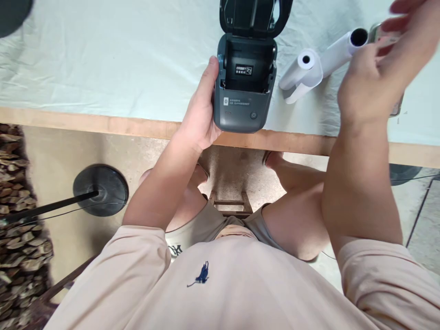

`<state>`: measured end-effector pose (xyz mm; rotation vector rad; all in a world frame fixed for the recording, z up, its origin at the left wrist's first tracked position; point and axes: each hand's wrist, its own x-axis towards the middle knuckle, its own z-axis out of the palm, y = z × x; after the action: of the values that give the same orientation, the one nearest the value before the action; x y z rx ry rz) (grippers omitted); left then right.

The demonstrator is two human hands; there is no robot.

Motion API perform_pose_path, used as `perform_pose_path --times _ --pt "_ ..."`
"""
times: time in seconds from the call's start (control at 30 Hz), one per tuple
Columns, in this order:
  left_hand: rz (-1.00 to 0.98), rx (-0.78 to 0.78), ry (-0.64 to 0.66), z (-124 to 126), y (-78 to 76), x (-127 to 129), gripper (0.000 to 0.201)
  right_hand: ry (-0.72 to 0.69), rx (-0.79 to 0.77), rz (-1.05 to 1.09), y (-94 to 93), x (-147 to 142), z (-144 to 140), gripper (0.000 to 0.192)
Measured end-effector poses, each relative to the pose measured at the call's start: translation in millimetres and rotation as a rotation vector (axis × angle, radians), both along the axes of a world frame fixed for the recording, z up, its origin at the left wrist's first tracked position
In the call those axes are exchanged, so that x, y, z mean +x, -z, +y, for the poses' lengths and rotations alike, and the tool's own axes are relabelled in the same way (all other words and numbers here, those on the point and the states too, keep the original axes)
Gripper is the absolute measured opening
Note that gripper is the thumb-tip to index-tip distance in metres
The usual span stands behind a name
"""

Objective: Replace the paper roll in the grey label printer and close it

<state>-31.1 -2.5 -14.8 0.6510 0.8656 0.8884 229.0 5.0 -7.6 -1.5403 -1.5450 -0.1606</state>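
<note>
My left hand point(199, 114) grips the left side of a dark grey label printer point(240, 101) standing at the table's front edge. Its lid point(254, 16) is flipped up and the paper bay inside holds no roll. Just right of the printer lie two white paper rolls, a short one point(302, 68) and a longer one point(338, 48) with a dark core. My right hand point(367, 82) hovers blurred above and to the right of them, fingers spread, thumb near the longer roll's end. A shiny metal object point(397, 109) lies mostly hidden under that hand.
A pale cloth point(103, 59) covers the table, with a wooden edge point(103, 123) facing me. Below, a black round stand base point(101, 188) with a pole sits on the floor to the left. Stacked wood point(13, 220) lines the far left. A wooden stool point(230, 206) is between my knees.
</note>
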Motion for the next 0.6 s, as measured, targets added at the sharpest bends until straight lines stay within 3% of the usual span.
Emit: perform_pose_path --times 0.07,0.13,0.23,0.4,0.5,0.6 --pt "-0.029 0.008 0.015 -0.3 -1.1 0.5 0.044 -0.032 0.111 -0.1 -8.2 -17.0 -7.9 0.033" --pt "-0.081 0.028 0.039 -0.3 -2.4 1.4 0.042 0.03 -0.145 -0.226 -12.0 -37.9 -14.0 0.036" --pt "-0.164 0.059 0.077 -0.2 -4.3 2.7 0.041 0.081 -0.339 -0.24 -8.0 -64.4 -17.3 0.042" --pt "-0.125 0.009 0.025 -1.2 -3.8 2.8 0.041 0.064 -0.399 -0.181 -0.8 -75.0 -12.2 0.039" --pt "-0.097 0.004 0.006 -1.8 -2.9 2.5 0.043 -0.067 -0.306 0.205 -4.9 -69.0 -5.1 0.051" --pt "-0.088 0.005 0.014 -1.9 -3.4 2.5 0.044 -0.195 -0.324 0.607 -17.3 -66.0 1.6 0.039"
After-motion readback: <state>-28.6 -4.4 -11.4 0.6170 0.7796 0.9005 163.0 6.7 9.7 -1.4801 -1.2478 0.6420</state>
